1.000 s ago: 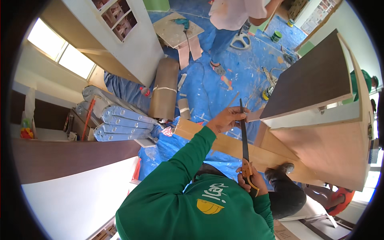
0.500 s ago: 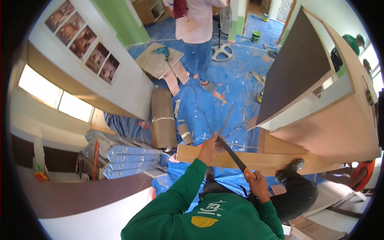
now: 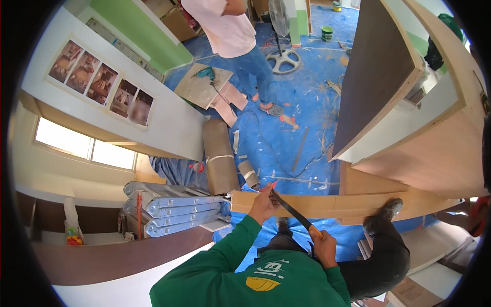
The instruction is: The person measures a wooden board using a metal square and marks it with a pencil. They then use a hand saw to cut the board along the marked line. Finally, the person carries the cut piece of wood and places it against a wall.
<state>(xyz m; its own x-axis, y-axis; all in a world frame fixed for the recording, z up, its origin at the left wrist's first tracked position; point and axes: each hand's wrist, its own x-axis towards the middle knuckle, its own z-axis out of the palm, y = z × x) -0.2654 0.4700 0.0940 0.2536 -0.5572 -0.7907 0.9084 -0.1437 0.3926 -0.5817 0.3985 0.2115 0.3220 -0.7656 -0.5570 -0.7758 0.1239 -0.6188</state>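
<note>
A long dark flat file (image 3: 292, 211) with an orange handle slants across in front of my body. My right hand (image 3: 324, 247) is wrapped round its handle. My left hand (image 3: 262, 205) closes on the far end of the blade, fingers pressed together at the tip. Below the file lies a long light-brown wooden board (image 3: 317, 203), crossing in front of me. My right shoe (image 3: 392, 208) rests on the board toward its right end. Whether the file touches the board cannot be made out.
Folded aluminium ladder (image 3: 186, 210) at left; brown roll (image 3: 220, 158) beyond it. Large wooden cabinet piece (image 3: 376, 77) on the right. A person in a light shirt (image 3: 220, 30) stands ahead near a fan (image 3: 280, 36). A teal power tool (image 3: 206, 73) lies on a board. Blue sheeting (image 3: 286, 143) covers the floor.
The view has shifted. Both hands keep hold of the file, which stays slanted. The standing person's upper body leans further left in the picture.
</note>
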